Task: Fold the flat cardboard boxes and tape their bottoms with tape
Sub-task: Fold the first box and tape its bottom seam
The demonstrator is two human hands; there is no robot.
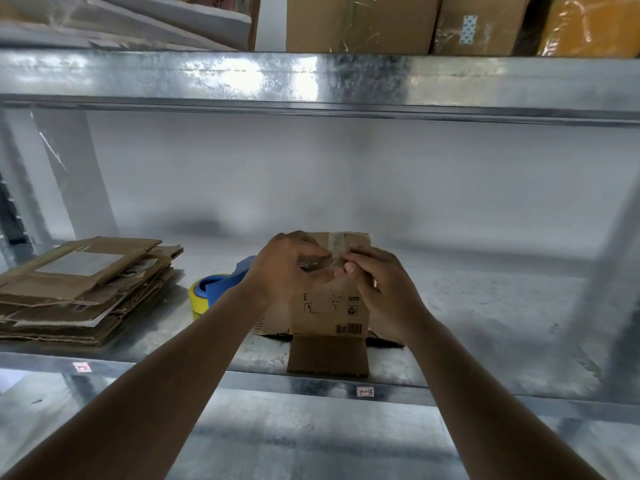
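Two bare forearms reach from the near edge up to a galvanised metal shelf [485, 306], where a small cardboard box [329, 306] stands at the middle, close to the shelf's front edge. Its printed side with a barcode faces the camera, and one flap [328, 355] lies flat on the shelf toward the near side. Both hands meet on top of the box over a strip of clear tape [337, 242] that runs across its upper face. On the left, the left hand [287, 268] has its fingers curled down onto the tape and cardboard; on the right, the right hand [377, 285] presses bent fingers against the same spot, fingertips almost touching the left hand's.

Just left of the box, partly behind the left wrist, sits a blue tape dispenser [221, 284] carrying a yellow roll. Further left lies a stack of flattened cardboard boxes [83, 289]. Wrapped cartons [356, 22] sit on the upper shelf.
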